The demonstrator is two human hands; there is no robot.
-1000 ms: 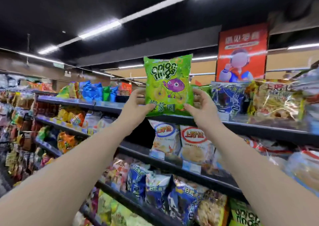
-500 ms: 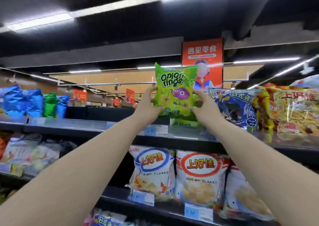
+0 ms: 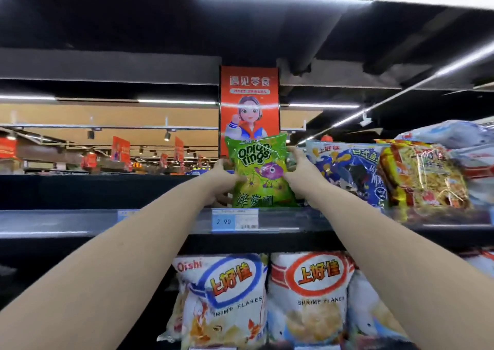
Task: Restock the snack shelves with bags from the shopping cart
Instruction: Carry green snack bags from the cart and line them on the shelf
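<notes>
Atop shelf [image 3: 160, 221], green bag [image 3: 260, 173] lowered — left hand [image 3: 222, 181], right hand [image 3: 299, 168] holding

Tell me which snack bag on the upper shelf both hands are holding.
The green onion rings bag, gripped at its sides by the left hand and right hand; the blue bag and yellow bag beside it are not held.

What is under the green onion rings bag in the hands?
Under the onion rings bag is the shelf, with a blue price tag on its rail. The rail covers the bag's bottom edge, so whether it rests there is hidden.
</notes>
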